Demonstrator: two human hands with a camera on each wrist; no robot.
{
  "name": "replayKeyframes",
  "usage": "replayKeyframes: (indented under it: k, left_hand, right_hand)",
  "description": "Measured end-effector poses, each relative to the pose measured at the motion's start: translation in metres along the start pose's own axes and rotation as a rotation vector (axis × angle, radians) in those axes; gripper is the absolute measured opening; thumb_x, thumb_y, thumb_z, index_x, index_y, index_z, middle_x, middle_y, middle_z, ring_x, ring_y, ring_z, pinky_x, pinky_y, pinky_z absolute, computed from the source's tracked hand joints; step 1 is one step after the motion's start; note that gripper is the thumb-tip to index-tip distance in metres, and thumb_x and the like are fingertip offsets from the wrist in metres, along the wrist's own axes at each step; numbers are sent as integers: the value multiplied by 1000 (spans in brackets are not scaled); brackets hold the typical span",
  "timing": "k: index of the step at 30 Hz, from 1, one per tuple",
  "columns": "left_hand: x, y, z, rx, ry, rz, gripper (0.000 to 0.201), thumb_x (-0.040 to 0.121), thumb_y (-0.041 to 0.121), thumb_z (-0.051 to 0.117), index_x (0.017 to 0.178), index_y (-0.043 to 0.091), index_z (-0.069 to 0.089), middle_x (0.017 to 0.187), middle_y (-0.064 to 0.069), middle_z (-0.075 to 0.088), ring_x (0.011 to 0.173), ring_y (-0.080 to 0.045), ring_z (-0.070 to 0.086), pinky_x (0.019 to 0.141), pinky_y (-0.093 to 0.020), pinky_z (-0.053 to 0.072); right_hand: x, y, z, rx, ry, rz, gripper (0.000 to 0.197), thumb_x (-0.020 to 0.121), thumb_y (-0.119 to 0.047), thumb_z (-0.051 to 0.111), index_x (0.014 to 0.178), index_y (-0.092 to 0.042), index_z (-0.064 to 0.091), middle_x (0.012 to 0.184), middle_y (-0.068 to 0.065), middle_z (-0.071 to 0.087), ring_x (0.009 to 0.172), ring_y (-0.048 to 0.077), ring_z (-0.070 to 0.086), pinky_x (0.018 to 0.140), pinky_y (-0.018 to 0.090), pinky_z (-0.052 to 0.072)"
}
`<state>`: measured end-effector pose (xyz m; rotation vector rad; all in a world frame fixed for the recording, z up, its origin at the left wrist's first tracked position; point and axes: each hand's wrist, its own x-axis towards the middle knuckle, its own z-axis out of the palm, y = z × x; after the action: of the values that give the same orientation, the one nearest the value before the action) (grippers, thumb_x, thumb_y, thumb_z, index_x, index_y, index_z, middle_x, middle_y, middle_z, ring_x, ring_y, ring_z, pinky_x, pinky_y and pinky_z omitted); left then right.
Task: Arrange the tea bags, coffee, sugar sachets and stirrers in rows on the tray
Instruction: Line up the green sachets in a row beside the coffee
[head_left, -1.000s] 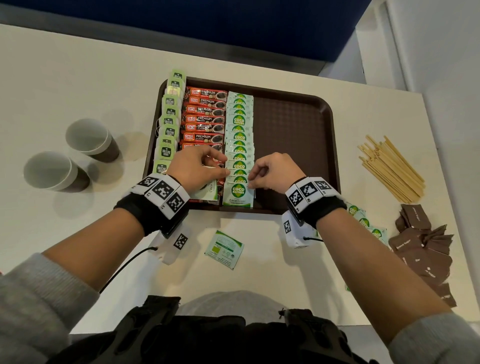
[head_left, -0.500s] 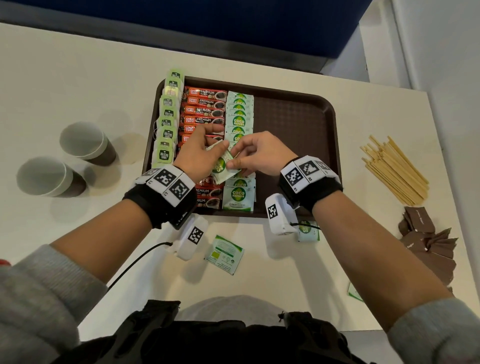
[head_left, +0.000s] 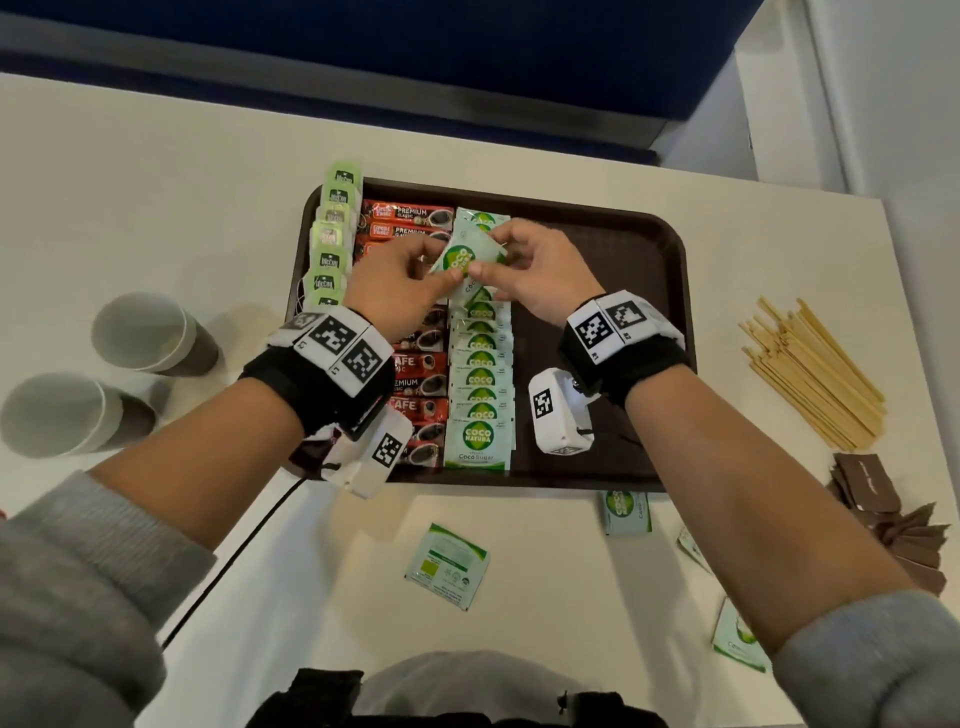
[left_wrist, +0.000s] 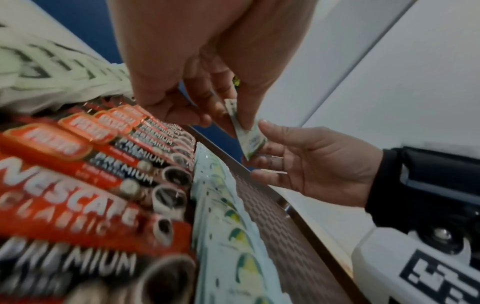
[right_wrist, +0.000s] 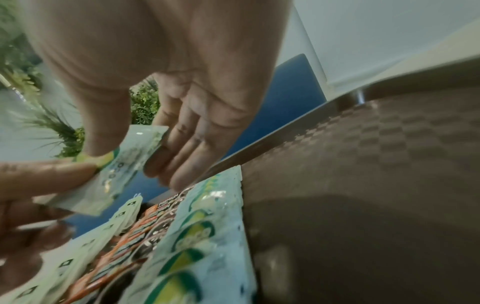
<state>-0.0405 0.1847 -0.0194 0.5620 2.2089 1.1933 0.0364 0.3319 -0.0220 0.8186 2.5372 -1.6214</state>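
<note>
Head view shows a white table (head_left: 156, 218) with a brown tray (head_left: 613, 291) on it. Rows of tea bags (head_left: 332, 244), red coffee sticks (head_left: 415, 379) and green sugar packets (head_left: 480, 395) lie side by side in the tray's left half. Wooden stirrers (head_left: 810, 374) lie on the table, right of the tray. Above the rows, the left hand (head_left: 395, 280) and right hand (head_left: 540, 275) both pinch one sugar packet (head_left: 465, 257) between thumb and fingers.

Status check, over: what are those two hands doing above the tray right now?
Left hand and right hand both pinch one coco sugar sachet, held above the sachet row. Tray right half bare. Nothing in the way.
</note>
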Motion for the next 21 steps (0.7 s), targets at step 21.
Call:
replayKeyframes:
  k: [21]
  left_hand:
    - [67,20,10,363,-96,-43,42,95,34,48,136,25,47,138,-2,51,129,-24,42,112,-38,26]
  right_hand:
    - [81,19,-16,-142,265,119,22,86,-21,67,103,-9,60,103,5,71,87,12,66,69,17,51]
